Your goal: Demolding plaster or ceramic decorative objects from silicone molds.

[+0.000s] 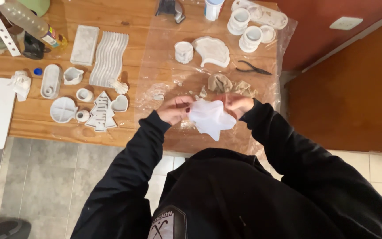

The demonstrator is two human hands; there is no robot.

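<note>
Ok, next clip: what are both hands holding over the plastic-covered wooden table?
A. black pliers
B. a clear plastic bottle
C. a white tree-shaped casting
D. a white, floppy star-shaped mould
D: the left hand and right hand grip the white, floppy star-shaped mould from either side; the black pliers lie untouched on the table.

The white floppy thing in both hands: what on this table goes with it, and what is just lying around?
In hand:
- white flexible mould, held by left hand and right hand
- clear plastic sheet under the hands
- crumbled bits

Lying about:
- pliers
- tree-shaped cast
- heart dish
- wavy tray
- plastic bottle
</note>
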